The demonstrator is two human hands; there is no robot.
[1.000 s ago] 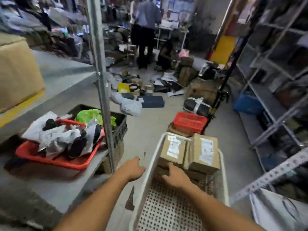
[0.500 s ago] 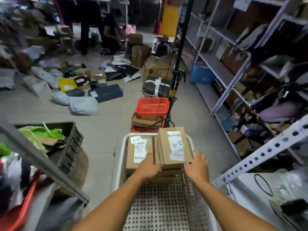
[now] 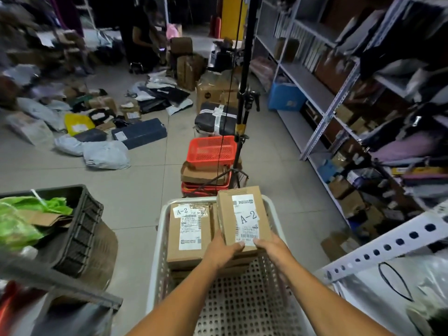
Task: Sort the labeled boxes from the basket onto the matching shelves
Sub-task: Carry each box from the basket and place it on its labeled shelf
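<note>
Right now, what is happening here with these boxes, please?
A person is lifting a cardboard box marked A-2 out of a white basket, with the left hand and right hand gripping its near end. A second A-2 box lies flat in the basket beside it. Metal shelves stand to the right; nothing is shelved yet.
</note>
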